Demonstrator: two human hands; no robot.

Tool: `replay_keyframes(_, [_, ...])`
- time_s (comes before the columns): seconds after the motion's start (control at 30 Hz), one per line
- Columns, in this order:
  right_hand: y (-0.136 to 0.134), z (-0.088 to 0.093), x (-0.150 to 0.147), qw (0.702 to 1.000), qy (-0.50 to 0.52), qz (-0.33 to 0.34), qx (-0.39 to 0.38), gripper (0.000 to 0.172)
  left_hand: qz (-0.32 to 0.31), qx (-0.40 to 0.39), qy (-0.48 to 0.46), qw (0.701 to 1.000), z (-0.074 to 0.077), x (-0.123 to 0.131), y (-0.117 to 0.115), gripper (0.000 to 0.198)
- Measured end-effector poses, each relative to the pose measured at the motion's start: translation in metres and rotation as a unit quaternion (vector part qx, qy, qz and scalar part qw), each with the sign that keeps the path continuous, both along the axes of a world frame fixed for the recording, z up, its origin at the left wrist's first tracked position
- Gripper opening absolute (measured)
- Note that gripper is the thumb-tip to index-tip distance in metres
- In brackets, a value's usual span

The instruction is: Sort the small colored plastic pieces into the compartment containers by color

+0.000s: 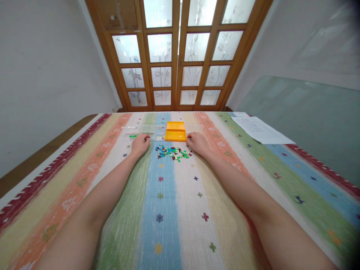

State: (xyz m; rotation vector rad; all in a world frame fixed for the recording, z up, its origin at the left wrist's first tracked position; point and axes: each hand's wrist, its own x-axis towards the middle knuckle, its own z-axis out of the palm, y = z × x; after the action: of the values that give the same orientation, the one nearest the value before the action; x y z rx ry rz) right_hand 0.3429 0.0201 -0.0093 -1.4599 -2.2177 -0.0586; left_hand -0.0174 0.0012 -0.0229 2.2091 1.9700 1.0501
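A heap of small coloured pieces point(172, 152) lies on the striped cloth between my two hands. My left hand point(140, 143) rests on the cloth to the left of the heap, fingers curled inward, close to a few green pieces point(132, 137). My right hand point(197, 143) rests to the right of the heap, fingers curled, its fingertips near the corner of an orange tray point(176, 131). What either hand holds, if anything, is too small to see. Clear plastic trays point(153, 130) sit left of the orange one.
The striped cloth point(168, 210) covers the whole table. A printed white sheet of paper point(260, 130) lies at the far right. A glass pane point(309, 116) leans at the right edge. Wooden glazed doors point(178, 56) stand beyond the table's far end.
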Motion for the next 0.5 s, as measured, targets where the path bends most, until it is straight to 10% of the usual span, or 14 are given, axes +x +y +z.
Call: replay_keyframes(0.5, [0.013,-0.016,0.006,0.998,0.042,0.044,0.004,0.006,0.013,-0.029,0.011,0.999,0.008,0.002,-0.003,0.03])
